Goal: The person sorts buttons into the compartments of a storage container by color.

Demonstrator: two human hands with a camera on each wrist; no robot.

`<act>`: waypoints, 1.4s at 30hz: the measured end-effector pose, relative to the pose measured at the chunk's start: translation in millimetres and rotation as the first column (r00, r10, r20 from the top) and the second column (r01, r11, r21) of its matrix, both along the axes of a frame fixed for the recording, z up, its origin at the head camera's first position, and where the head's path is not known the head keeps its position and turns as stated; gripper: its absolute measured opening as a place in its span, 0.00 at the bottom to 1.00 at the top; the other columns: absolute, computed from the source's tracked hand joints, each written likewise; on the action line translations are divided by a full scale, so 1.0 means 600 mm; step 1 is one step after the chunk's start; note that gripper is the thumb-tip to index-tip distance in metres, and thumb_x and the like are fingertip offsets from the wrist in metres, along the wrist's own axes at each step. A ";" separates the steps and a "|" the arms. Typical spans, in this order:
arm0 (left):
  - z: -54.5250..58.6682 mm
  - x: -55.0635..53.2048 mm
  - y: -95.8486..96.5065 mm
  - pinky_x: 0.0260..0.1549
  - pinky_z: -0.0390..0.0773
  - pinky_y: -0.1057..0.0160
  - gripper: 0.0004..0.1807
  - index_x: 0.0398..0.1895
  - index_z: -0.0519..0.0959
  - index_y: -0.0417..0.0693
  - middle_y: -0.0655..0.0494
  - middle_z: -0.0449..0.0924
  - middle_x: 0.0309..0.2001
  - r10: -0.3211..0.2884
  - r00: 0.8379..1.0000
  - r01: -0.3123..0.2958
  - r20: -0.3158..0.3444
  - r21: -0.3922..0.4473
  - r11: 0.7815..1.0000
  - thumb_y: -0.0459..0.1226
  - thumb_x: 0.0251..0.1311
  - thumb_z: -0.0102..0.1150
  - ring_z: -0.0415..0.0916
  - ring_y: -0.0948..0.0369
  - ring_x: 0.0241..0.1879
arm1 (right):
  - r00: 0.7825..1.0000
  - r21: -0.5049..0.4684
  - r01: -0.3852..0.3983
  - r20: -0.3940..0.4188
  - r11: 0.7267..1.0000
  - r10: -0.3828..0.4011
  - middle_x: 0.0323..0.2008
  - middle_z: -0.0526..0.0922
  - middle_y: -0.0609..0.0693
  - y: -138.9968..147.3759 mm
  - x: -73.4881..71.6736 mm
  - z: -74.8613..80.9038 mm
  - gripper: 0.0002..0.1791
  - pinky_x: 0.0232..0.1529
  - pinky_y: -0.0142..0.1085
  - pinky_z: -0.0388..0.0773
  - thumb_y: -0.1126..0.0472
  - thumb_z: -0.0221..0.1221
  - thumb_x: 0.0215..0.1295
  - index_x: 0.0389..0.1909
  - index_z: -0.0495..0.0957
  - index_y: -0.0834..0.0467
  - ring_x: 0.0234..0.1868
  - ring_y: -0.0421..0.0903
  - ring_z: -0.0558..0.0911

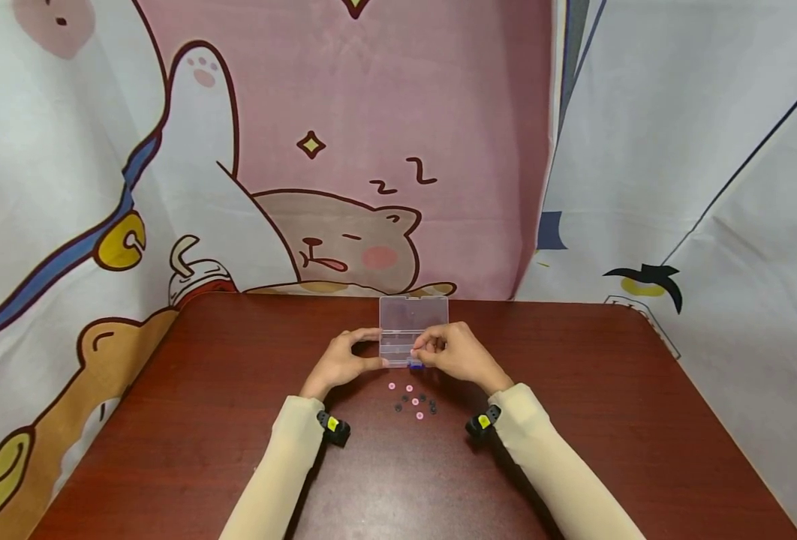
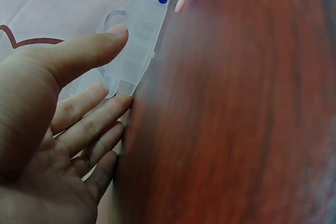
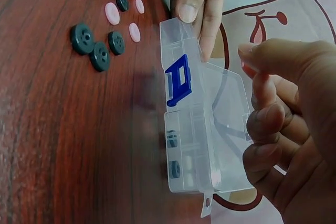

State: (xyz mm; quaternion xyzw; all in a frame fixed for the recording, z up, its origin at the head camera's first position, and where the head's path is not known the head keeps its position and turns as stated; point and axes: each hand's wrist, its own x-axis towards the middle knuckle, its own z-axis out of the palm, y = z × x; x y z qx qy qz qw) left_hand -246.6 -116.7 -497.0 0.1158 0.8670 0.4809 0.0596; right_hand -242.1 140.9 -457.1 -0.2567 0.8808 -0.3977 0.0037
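Observation:
A clear plastic compartment box [image 1: 395,341] stands at the far part of the table with its lid [image 1: 428,309] raised. My left hand [image 1: 341,361] holds its left end, thumb at the front corner and fingers toward the back. Above the compartments, my right hand [image 1: 462,356] pinches a small pink button [image 3: 248,70] between thumb and index finger, mostly covered by the fingertips. A blue latch [image 3: 179,80] hangs on the box's front. Through the clear wall, dark buttons [image 3: 175,169] show inside at the right end.
In front of the box, several loose pink buttons [image 1: 419,415] and dark buttons [image 1: 398,408] lie scattered on the reddish-brown table [image 1: 236,390]. A printed cartoon curtain [image 1: 371,150] hangs behind the table's far edge.

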 end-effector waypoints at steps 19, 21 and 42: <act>0.001 0.000 0.001 0.68 0.68 0.45 0.33 0.65 0.80 0.57 0.59 0.83 0.62 -0.010 1.000 0.010 0.000 0.012 1.000 0.43 0.53 0.79 0.71 0.50 0.65 | 0.997 0.012 0.071 -0.023 0.997 -0.071 0.21 0.81 0.43 -0.010 -0.013 -0.001 0.03 0.21 0.29 0.71 0.58 0.71 0.63 0.31 0.88 0.51 0.22 0.38 0.75; 0.002 0.001 0.001 0.68 0.68 0.44 0.33 0.65 0.80 0.57 0.58 0.83 0.62 -0.008 1.000 0.008 0.004 0.011 1.000 0.43 0.53 0.79 0.71 0.50 0.65 | 0.997 0.014 0.073 -0.020 0.997 -0.073 0.21 0.81 0.43 -0.010 -0.013 0.000 0.03 0.21 0.29 0.71 0.58 0.71 0.63 0.31 0.89 0.51 0.21 0.38 0.75; 0.000 -0.001 0.001 0.68 0.67 0.45 0.33 0.65 0.80 0.57 0.58 0.83 0.61 0.003 1.000 -0.003 0.009 0.011 1.000 0.43 0.52 0.79 0.71 0.50 0.64 | 0.999 0.038 0.040 0.013 0.998 -0.040 0.21 0.79 0.44 0.000 -0.003 0.004 0.02 0.21 0.30 0.70 0.60 0.71 0.63 0.36 0.88 0.53 0.19 0.39 0.73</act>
